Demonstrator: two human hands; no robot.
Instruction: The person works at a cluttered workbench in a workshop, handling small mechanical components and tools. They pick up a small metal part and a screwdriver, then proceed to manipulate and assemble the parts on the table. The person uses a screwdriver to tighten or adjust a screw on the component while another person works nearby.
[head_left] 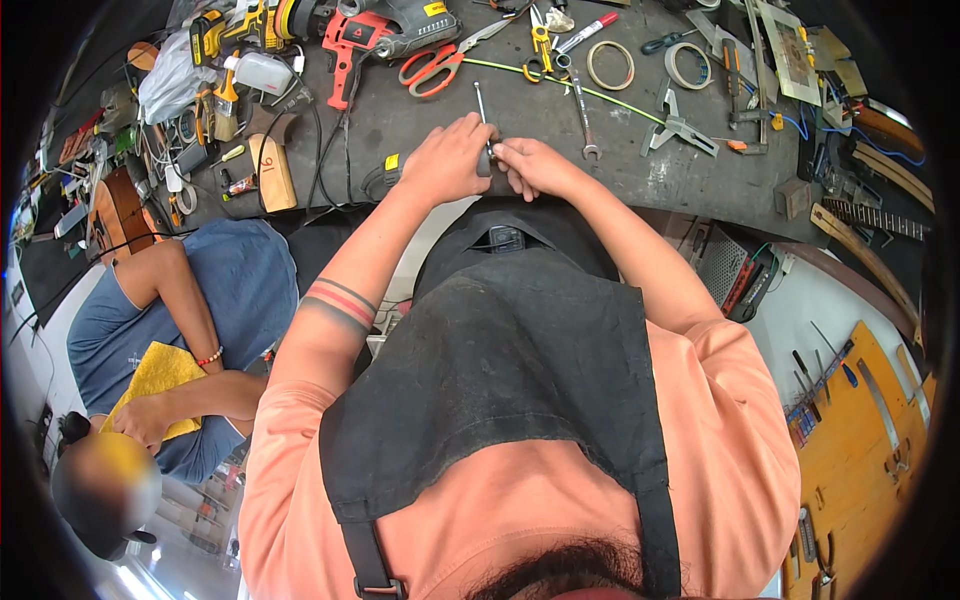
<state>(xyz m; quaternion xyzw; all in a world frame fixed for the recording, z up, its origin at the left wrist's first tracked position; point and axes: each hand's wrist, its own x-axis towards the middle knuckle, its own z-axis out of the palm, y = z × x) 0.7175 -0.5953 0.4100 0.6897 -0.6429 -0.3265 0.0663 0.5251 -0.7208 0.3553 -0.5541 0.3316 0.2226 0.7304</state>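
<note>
Holding a yellow cloth (157, 378), a co-worker (200, 290) in a blue top is at the near left, beside the tabletop (640, 185). On its far left lie a clear plastic bag (178, 85) and a yellow drill (255, 35), with a white bottle (262, 73) just near of the drill. Nearer stands or lies a wooden block (272, 172), I cannot tell which. Right of it, black cables run toward the near edge, and a red power tool (350, 45) lies at the far side, with red-handled scissors (432, 72) to its right.

At the middle of the near edge, the left hand (452, 160) is curled with its fingers around a slim tool (480, 105), whose silver shaft points to the far side and whose dark handle shows between the two hands. The right hand (533, 167) has its fingers bent in just beside that handle; I cannot tell whether they press on it.

Farther off to the right are yellow scissors (541, 45), then a wrench (583, 120) lying lengthwise, a tape ring (610, 65), a tape roll (688, 66) and, nearer, a caliper (685, 130). A thin green rod (600, 94) runs slantwise from the red-handled scissors to the caliper. At the right edge lies a fretted neck (872, 218).
</note>
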